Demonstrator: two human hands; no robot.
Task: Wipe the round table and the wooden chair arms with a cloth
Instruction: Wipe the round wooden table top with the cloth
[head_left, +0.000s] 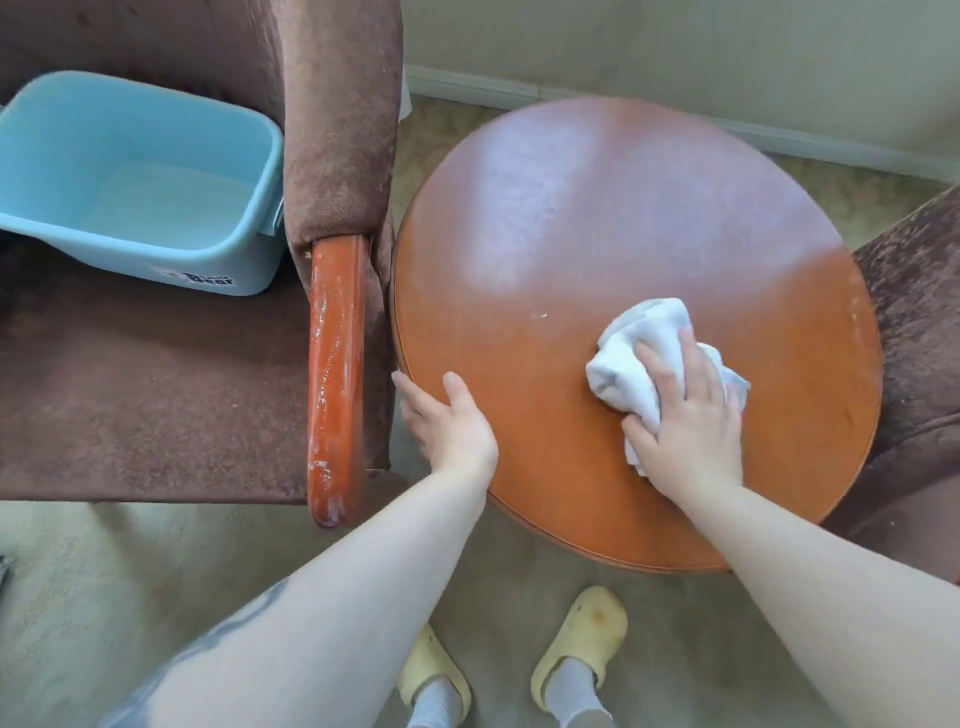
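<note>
Head view, left to right: the wooden chair arm (332, 374) is lying lengthwise just beside the round table (571, 249). The left hand (449, 421) is bracing the table's near-left rim, fingers loosely together. The right hand (685, 415) is pressing the bunched cloth (641, 343) flat, fingers spread; unwiped tabletop is stretching away ahead and leftward.

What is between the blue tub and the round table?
In the head view, the chair's padded brown arm with its wooden chair arm stands between the blue tub and the round table.
</note>
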